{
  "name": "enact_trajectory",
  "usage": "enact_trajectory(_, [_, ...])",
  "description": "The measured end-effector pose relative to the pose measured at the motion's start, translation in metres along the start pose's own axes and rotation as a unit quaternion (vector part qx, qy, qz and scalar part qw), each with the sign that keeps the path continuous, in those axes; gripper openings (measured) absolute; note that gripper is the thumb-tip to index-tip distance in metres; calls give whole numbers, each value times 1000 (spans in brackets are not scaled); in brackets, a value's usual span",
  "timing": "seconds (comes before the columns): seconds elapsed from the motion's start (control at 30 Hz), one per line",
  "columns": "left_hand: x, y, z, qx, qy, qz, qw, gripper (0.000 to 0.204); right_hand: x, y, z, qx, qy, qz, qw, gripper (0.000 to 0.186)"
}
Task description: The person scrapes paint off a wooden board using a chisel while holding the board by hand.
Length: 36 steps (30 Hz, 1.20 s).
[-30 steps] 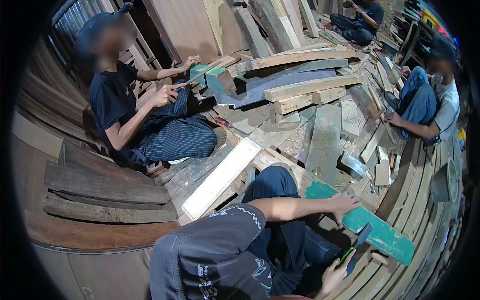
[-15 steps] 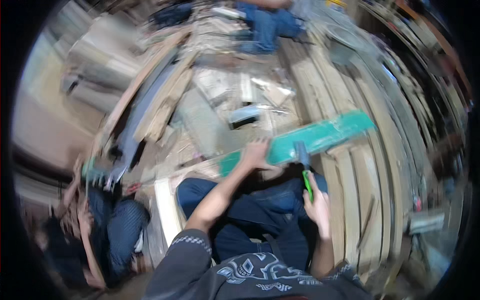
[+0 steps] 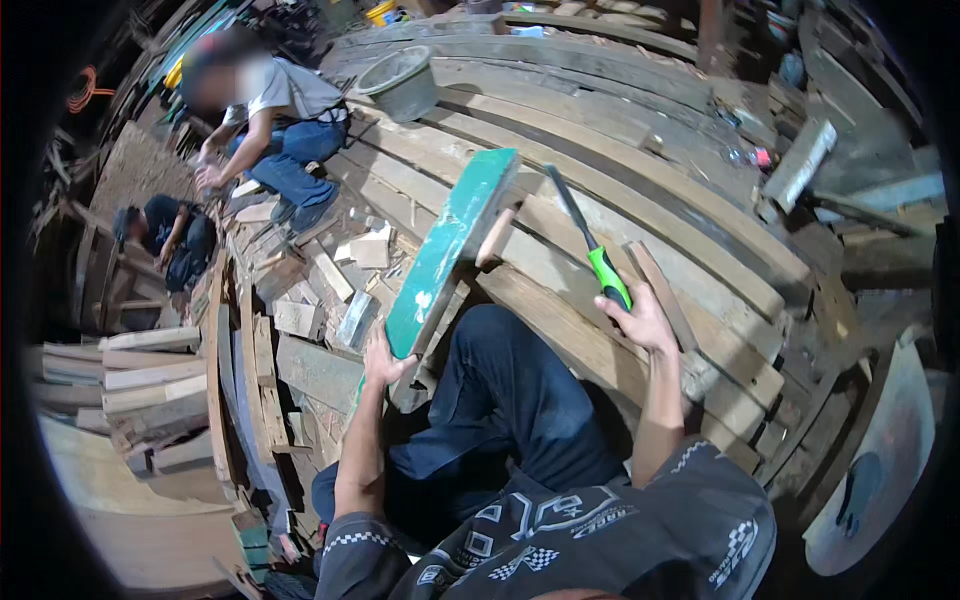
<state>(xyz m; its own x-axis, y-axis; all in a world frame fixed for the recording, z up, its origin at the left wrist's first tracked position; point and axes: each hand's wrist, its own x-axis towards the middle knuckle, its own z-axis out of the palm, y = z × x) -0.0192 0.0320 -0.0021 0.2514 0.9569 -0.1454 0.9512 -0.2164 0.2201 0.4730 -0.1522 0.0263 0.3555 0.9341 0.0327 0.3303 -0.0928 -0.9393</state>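
left hand (image 3: 382,362) fingers wrapped on green plank (image 3: 450,250), near end. right hand (image 3: 640,322) fist closed on green-handled hammer (image 3: 592,250). far: grey tub (image 3: 400,85), contents not visible.

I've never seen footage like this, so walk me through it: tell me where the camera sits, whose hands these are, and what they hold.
The camera is worn on a person's head and looks down through a fisheye lens, so straight planks bend near the rim. The forearms coming from below are the wearer's own. The left hand grips the lower end of a green-painted plank propped up over the knee. The right hand holds a tool with a green handle; its dark shaft points away. Around lie long wooden boards and offcuts. Two other people work at upper left.
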Motion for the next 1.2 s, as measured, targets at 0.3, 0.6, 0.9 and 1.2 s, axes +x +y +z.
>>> enact_trajectory(0.3, [34, -6, -19, 118, -298, -126, 939, 161, -12, -19, -8, 321, 51, 93, 941, 23])
enact_trajectory(0.6, [44, -40, -16, 136, -294, -116, 939, 164, -7, -43, -32, 339, 80, 48, 936, 25])
enact_trajectory(0.9, [37, -37, -23, 109, -291, -119, 943, 163, -15, -24, -37, 321, 112, 46, 939, 20])
enact_trajectory(1.2, [36, -42, -29, 89, -270, -113, 952, 162, -12, -29, -34, 332, 133, 50, 932, 18])
